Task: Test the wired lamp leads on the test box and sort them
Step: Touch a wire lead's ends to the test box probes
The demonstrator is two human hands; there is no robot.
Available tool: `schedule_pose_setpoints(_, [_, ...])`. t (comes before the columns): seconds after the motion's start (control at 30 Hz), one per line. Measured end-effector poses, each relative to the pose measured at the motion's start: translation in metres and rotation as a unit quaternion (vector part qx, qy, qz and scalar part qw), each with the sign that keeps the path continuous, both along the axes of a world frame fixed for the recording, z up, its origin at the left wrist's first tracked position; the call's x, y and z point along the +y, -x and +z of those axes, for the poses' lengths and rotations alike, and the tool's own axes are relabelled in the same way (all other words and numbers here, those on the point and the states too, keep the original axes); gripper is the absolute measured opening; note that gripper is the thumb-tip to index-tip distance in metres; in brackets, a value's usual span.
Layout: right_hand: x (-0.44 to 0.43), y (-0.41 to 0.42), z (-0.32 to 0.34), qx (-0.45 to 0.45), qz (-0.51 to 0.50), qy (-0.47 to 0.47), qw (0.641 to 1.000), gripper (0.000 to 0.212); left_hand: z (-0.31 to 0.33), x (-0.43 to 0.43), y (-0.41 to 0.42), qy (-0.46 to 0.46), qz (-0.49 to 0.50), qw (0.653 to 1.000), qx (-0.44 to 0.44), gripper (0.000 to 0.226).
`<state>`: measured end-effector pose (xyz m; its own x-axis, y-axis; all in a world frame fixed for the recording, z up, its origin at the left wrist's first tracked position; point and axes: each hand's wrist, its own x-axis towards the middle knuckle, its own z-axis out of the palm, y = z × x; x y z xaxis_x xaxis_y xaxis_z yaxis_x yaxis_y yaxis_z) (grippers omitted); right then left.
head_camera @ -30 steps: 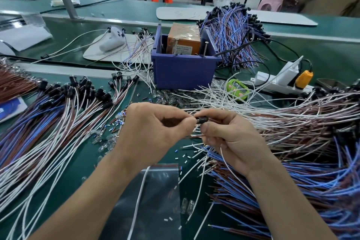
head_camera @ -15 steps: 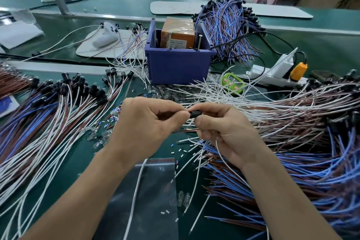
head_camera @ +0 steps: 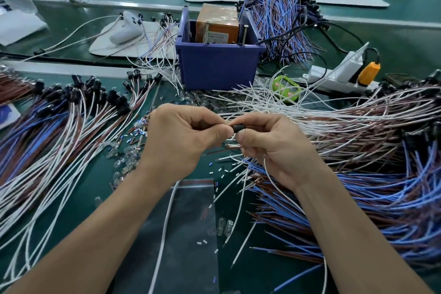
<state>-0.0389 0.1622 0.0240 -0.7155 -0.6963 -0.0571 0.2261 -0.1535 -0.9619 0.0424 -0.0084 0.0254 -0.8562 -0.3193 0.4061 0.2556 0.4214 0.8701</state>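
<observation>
Both hands sit almost where they were half a second ago, and the black lamp holder [head_camera: 238, 128] shows slightly more between them. The left hand [head_camera: 176, 141] and right hand [head_camera: 274, 150] pinch it from either end with curled fingers, in front of the blue bin [head_camera: 217, 64] carrying the test box [head_camera: 217, 28]. Its white lead [head_camera: 270, 175] trails over the loose leads [head_camera: 358, 188] in front of the bin. Lifting toward the test box may snag them and mix the piles, and a weak pinch may drop the holder.

White power strip [head_camera: 329, 81], orange plug [head_camera: 369, 73], clear plastic bag [head_camera: 188, 234].
</observation>
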Motion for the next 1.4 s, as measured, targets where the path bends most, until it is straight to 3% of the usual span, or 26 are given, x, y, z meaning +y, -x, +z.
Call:
schedule_pose_setpoints(0.1, [0.001, 0.000, 0.000, -0.007, 0.004, -0.007, 1.000, 0.018, -0.002, 0.000, -0.001, -0.013, -0.004, 1.000, 0.005, 0.014])
schedule_pose_setpoints(0.47, [-0.001, 0.001, 0.004, -0.072, -0.020, 0.026, 0.997, 0.011, 0.003, 0.001, 0.003, 0.095, 0.041, 0.993, 0.063, 0.019])
schedule_pose_setpoints(0.63, [-0.004, 0.000, 0.001, -0.026, -0.048, -0.004, 0.999, 0.026, 0.003, 0.002, 0.000, 0.108, 0.049, 0.992, 0.053, 0.026])
schedule_pose_setpoints(0.8, [-0.005, -0.002, 0.002, 0.001, -0.033, -0.023, 0.999, 0.031, 0.000, 0.001, -0.002, 0.091, 0.049, 0.994, 0.034, 0.025])
schedule_pose_setpoints(0.9, [-0.006, -0.002, 0.002, 0.007, -0.036, -0.026, 0.999, 0.032, -0.001, 0.003, -0.001, 0.071, 0.050, 0.996, 0.019, 0.014])
schedule_pose_setpoints(1.17, [-0.004, -0.002, 0.002, -0.030, -0.034, 0.016, 0.999, 0.017, 0.002, 0.009, 0.001, -0.022, 0.031, 0.999, 0.023, 0.030])
schedule_pose_setpoints(1.4, [-0.003, 0.001, 0.002, -0.046, -0.031, 0.017, 0.998, 0.013, 0.006, 0.011, 0.002, -0.061, 0.026, 0.998, -0.008, 0.025])
